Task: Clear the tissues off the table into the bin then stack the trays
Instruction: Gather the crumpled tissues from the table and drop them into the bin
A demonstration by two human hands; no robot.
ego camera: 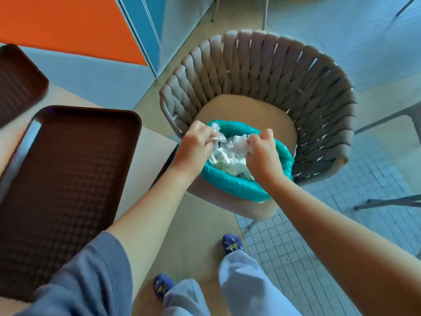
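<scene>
Bin (239,185) (teal liner) sits on chair seat (239,110), just beside worktop (145,151) edge; floor right is open. Left hand (193,147) and right hand (262,153) each grip crumpled white tissues (227,156) above it. Two brown trays (68,179) lie unstacked.

I see the person's own body from above: a loose grey-blue short sleeve (91,277) covers the left upper arm, while both forearms are bare down to the hands. Pale grey-lilac trousers (241,286) with soft folds cover the legs. The feet wear dark blue socks (232,244) printed with small yellow and white figures.
</scene>
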